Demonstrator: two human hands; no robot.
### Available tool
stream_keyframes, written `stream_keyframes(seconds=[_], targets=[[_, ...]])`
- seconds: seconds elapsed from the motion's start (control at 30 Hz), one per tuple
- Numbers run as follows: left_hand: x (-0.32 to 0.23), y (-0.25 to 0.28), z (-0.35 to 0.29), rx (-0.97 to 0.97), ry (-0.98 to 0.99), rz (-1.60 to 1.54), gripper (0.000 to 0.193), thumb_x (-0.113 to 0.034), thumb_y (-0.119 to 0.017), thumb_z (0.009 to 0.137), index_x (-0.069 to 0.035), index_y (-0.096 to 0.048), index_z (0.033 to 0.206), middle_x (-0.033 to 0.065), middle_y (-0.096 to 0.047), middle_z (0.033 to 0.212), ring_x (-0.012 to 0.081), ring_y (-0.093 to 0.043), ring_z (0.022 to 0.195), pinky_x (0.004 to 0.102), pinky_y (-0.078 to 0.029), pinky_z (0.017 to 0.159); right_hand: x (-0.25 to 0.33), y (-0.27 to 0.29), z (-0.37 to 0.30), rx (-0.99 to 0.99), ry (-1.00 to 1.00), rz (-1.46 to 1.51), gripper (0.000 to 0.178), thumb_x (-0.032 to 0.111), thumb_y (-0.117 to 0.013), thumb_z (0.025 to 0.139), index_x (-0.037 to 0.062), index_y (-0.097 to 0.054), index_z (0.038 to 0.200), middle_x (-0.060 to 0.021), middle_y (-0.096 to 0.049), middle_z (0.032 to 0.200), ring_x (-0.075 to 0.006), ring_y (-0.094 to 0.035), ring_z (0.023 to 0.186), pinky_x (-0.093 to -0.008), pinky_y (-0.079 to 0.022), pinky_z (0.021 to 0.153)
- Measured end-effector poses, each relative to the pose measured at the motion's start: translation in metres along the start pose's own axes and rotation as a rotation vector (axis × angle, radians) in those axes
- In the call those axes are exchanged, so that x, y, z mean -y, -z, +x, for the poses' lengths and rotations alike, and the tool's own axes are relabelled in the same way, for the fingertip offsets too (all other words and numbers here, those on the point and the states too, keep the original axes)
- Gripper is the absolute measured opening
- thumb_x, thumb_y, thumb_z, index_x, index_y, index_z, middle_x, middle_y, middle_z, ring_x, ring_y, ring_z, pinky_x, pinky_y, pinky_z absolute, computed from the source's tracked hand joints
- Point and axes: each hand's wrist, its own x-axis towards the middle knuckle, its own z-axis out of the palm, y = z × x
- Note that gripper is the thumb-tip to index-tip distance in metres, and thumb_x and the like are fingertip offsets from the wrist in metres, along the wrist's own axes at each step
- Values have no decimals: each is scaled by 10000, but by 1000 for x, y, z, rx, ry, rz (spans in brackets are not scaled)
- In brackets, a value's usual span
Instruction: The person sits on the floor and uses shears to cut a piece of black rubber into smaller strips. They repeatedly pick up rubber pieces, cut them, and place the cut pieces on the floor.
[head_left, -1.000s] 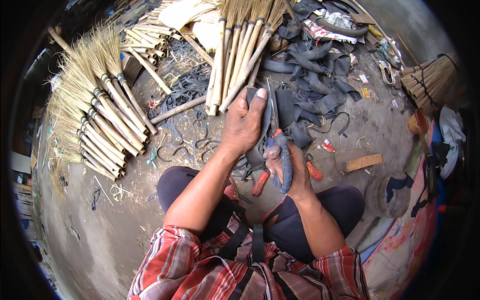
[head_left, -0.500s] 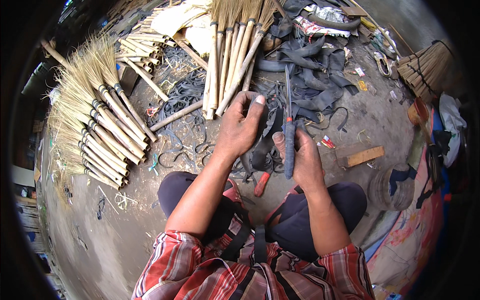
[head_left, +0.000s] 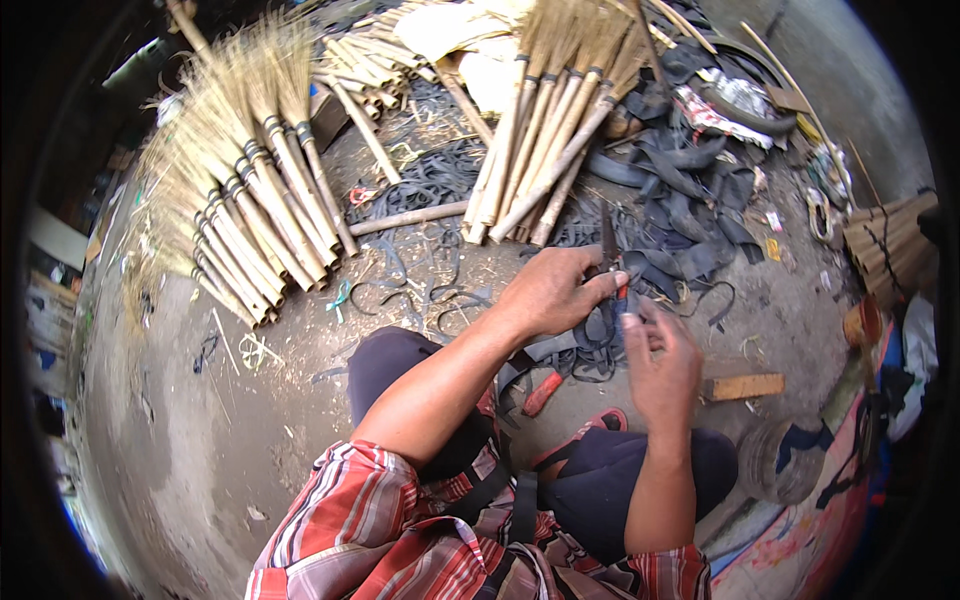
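Observation:
Over the floor ahead of me, a knife (head_left: 608, 238) points away, its long narrow blade rising past my left hand and a red part showing at the handle's top. My right hand (head_left: 662, 365) is closed at the dark, wrapped handle, thumb against it. My left hand (head_left: 555, 292) is closed beside the blade's base, its thumb reaching the red part. A black rubber strip (head_left: 600, 328) hangs from the left fingers, partly hidden by them. Below, a red-handled tool (head_left: 542, 394) lies on the floor near my feet.
A row of straw brooms (head_left: 240, 210) with cane handles lies at left; another broom bundle (head_left: 545, 130) lies ahead. Cut rubber sheets (head_left: 680, 200) pile up beyond my hands. At right are a wooden block (head_left: 744, 387) and a clear round container (head_left: 785, 458).
My hands have come together, the left moving right to the knife. The view has shifted, so the brooms appear farther right and higher.

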Motion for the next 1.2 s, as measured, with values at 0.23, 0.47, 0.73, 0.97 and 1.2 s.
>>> stream_keyframes(seconds=[0.23, 0.47, 0.73, 0.97, 1.2], targets=[[0, 36, -9, 235, -238, -515, 371, -399, -722, 1015, -30, -747, 1019, -17, -679, 853, 61, -553, 852, 286, -471, 746, -18, 29, 14, 8, -301, 772, 384, 312, -555, 1102, -40, -690, 1170, -121, -728, 1038, -195, -701, 921, -319, -558, 831], [-1, 41, -14, 387, -214, -717, 428, -447, -718, 1010, -20, -728, 1028, -61, -665, 879, 46, -542, 842, 268, -473, 760, -4, 10, -14, 666, -398, 1243, 679, 379, -832, 875, -100, -582, 1285, -234, -711, 1103, -332, -742, 887, -426, -634, 742], [6, 31, -10, 289, -185, -608, 355, -367, -737, 995, -26, -743, 1095, -23, -688, 851, 65, -577, 844, 275, -488, 762, 10, -9, -10, 652, -60, 1129, 621, 285, -837, 850, -38, -558, 1302, -175, -698, 1085, -195, -640, 800, -325, -527, 839], [-2, 22, -7, -103, -160, -597, 377, -80, -702, 988, -45, -604, 1351, -31, -606, 891, 81, -526, 836, 265, -472, 785, -1, -14, -2, 104, -221, 1026, 450, 103, -711, 978, -35, -561, 1379, -137, -682, 1200, -144, -605, 1011, -317, -486, 936], [-16, 0, -14, -70, -229, -420, 206, -93, -723, 954, -27, -667, 1142, 85, -798, 997, 216, -765, 952, 318, -551, 839, -10, -27, -3, 18, -183, 1019, 435, 84, -705, 973, -39, -569, 1368, -77, -657, 1187, -121, -602, 1006, -289, -477, 920]])
